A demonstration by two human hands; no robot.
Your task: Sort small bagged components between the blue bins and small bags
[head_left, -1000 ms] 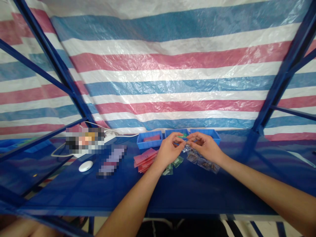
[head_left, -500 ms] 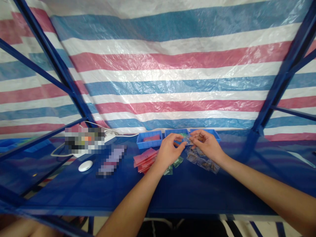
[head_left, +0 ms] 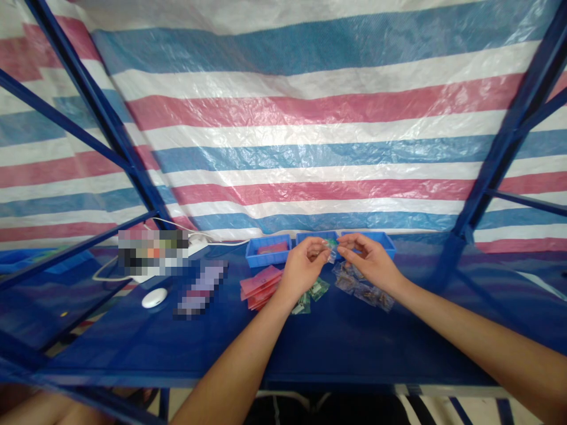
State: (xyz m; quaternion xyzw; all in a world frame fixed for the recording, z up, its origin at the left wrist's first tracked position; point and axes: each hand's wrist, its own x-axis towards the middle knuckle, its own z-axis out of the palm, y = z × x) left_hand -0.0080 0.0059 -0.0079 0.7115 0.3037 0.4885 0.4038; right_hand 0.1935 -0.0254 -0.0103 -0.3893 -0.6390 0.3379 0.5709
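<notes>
Blue table (head_left: 376, 348), with one small clear bag (head_left: 332, 252) held over it.
Left hand (head_left: 305, 264) pinches the bag; right hand (head_left: 372, 262), finger and thumb apart, is just right of it. The bag's long side is too blurry to tell. Blue bins (head_left: 268, 258) stand behind.

The sheet (head_left: 310, 112) behind the bench (head_left: 354, 348) is banded in white, blue and pinkish red, its stripes running roughly level. The bench itself is deep blue, like the metal posts (head_left: 98, 112), while the trays (head_left: 268, 258) are a brighter blue. I see red packets (head_left: 261, 284), green packets (head_left: 318, 289), and see-through packets (head_left: 364, 291) with brownish contents; the small held packet (head_left: 332, 255) looks clear. The rounded case (head_left: 154, 298) is plain white
</notes>
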